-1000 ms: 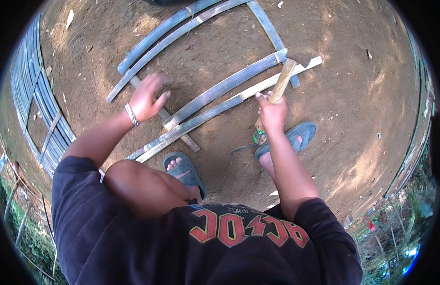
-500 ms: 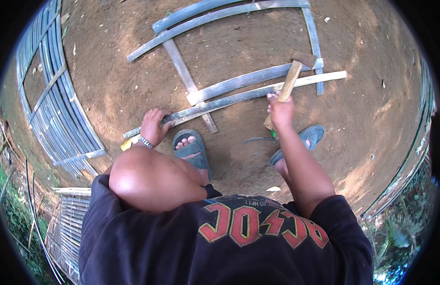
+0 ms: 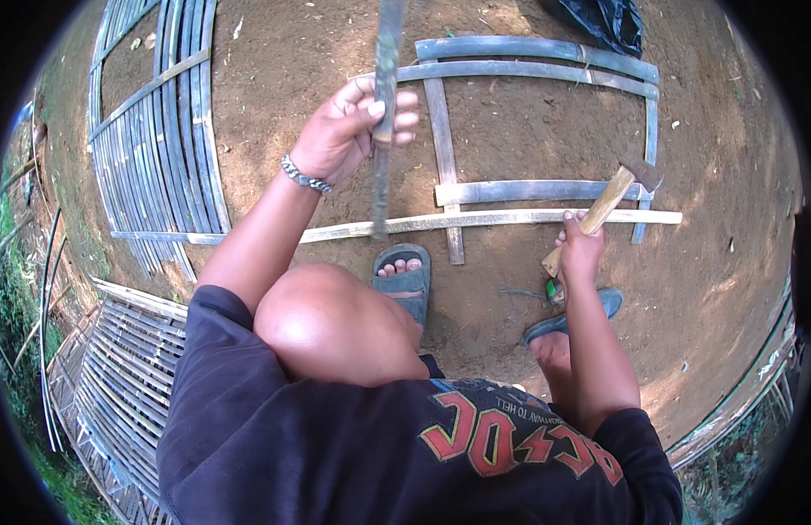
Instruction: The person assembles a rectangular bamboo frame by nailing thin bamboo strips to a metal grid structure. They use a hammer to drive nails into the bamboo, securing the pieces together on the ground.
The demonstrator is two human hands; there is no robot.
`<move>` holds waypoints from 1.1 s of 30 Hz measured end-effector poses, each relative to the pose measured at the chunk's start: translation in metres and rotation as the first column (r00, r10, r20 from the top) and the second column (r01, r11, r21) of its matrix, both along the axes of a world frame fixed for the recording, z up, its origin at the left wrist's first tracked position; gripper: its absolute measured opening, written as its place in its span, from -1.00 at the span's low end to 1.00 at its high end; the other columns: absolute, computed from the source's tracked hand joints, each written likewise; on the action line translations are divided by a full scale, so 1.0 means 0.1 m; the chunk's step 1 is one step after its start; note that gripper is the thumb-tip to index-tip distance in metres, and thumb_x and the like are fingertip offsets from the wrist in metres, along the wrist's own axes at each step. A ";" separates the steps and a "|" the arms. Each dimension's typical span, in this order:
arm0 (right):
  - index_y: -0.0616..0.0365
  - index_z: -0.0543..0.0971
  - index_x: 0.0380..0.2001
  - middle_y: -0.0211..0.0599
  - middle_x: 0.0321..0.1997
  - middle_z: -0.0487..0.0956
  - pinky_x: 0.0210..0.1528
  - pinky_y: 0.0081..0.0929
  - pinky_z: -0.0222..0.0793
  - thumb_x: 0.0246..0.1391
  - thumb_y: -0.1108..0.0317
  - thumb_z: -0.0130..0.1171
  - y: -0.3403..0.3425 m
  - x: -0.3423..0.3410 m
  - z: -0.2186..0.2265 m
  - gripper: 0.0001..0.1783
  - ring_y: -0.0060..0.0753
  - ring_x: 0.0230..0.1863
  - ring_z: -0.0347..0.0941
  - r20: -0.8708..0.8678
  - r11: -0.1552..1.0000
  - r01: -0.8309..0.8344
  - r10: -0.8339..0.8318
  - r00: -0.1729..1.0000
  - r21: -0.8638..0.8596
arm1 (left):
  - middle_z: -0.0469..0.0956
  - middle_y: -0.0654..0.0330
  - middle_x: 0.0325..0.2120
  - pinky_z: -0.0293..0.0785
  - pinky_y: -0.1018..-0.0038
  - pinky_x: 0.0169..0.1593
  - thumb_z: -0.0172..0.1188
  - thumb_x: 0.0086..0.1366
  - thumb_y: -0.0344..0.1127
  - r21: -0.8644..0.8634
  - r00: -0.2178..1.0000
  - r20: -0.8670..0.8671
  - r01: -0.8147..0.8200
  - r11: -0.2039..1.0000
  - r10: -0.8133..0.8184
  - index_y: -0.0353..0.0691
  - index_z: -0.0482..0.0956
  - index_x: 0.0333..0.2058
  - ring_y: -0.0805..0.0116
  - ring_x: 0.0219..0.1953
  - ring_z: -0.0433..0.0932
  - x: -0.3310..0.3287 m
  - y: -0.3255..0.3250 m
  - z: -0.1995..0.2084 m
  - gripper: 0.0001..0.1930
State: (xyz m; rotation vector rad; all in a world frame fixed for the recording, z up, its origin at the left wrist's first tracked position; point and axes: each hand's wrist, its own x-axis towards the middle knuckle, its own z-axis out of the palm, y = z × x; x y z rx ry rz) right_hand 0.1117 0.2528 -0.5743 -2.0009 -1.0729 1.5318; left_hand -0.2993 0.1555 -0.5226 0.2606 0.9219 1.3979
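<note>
Honestly, looking a bit sketchy here. Left hand [image 3: 340,131] raised up, fingers [image 3: 396,109] wrapped tight round a thin grey bamboo strip [image 3: 383,131], holding it nearly upright with the lower end dangling over the long pale split-bamboo slat [image 3: 493,220] on the dirt ground [image 3: 729,289]. Right hand [image 3: 583,248] closed round the wooden handle of a small steel-headed hatchet [image 3: 608,203], head up, hovering just over that same slat.

Possibly going wrong: swinging the hatchet so near a sandalled foot [image 3: 405,278], toes bare and just beside the slat. Also risking the strip slipping or whipping, being gripped only near the top, and splinters for bare fingers.

Counting up: one hatchet, one strip in hand, one pale slat, one grey bamboo frame [image 3: 545,122] of roughly six slats lying flat, two blue sandals, two woven bamboo panels [image 3: 156,131] at the left, one dark bag [image 3: 611,22] at the top.
</note>
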 end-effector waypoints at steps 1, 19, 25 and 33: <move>0.21 0.41 -0.05 -0.34 -0.32 0.51 -0.52 -0.55 0.40 0.19 0.42 0.34 0.00 -0.05 0.04 -0.64 -0.58 -0.54 0.41 -0.002 1.000 -0.006 0.006 1.000 0.000 | 0.51 -0.12 0.16 0.61 0.10 0.19 0.08 0.48 -0.42 0.011 0.998 -0.026 -0.058 0.998 0.058 -0.28 0.31 0.19 0.08 0.11 0.62 -0.01 0.09 0.04 -0.64; 0.13 0.35 -0.06 -0.33 -0.31 0.51 -0.51 -0.49 0.45 0.18 0.41 0.36 0.38 -0.98 0.34 -0.60 -0.53 -0.53 0.44 -0.474 0.993 0.107 -0.118 0.872 -0.050 | 0.42 -0.09 0.26 0.60 0.14 0.18 0.09 0.45 -0.46 -0.250 0.912 -0.013 -0.399 0.882 0.409 -0.25 0.32 0.05 0.12 0.14 0.59 0.65 0.05 -0.48 -0.74; 0.16 0.30 -0.01 -0.22 -0.27 0.56 -0.48 -0.47 0.45 0.21 0.54 0.26 0.79 -0.82 0.22 -0.61 -0.52 -0.49 0.43 -0.533 0.953 0.289 -0.291 0.795 -0.088 | 0.61 -0.01 0.03 0.62 0.16 0.12 0.14 0.50 -0.27 -0.402 0.982 0.035 -0.155 0.903 0.184 -0.22 0.43 -0.01 0.14 0.10 0.62 0.85 0.17 -0.62 -0.78; 0.10 0.32 -0.06 -0.11 -0.22 0.64 -0.48 -0.51 0.44 0.23 0.60 0.19 1.69 -0.27 0.06 -0.68 -0.54 -0.48 0.45 -0.393 0.971 0.229 -0.236 0.889 -0.064 | 0.57 0.08 -0.09 0.40 0.15 0.13 0.37 0.19 -0.29 -0.118 -0.255 -0.964 0.156 0.981 -0.075 -0.18 0.52 0.00 0.03 0.00 0.52 0.64 0.39 -0.63 -0.59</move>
